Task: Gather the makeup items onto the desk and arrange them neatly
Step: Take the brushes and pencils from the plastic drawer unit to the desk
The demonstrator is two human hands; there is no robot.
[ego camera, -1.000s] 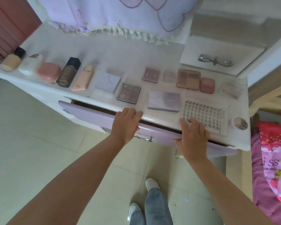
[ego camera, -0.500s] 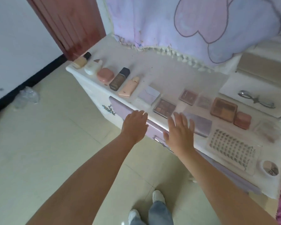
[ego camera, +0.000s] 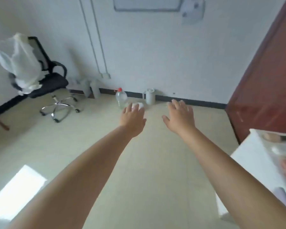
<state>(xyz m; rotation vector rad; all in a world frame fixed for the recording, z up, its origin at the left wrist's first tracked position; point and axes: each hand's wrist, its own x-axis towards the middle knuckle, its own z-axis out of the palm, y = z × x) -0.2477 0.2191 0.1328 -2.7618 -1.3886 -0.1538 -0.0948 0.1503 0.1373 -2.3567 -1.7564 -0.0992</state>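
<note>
At the right edge of view, the white tabletop [ego camera: 248,156] now shows only as a corner; 0.5 s ago it filled the view, with both hands at its lilac drawer. Blurred makeup items [ego camera: 276,138] lie on it. Left hand [ego camera: 133,119] and right hand [ego camera: 180,118] are held out over the pale tiled floor [ego camera: 155,179], well apart from the tabletop, fingers straight, holding nothing. Beyond the tabletop: clear plastic bottle with red cap [ego camera: 121,98], grey jug [ego camera: 150,96], black office chair [ego camera: 48,83] draped in white plastic, red-brown door [ego camera: 267,83]. No writing readable.
</note>
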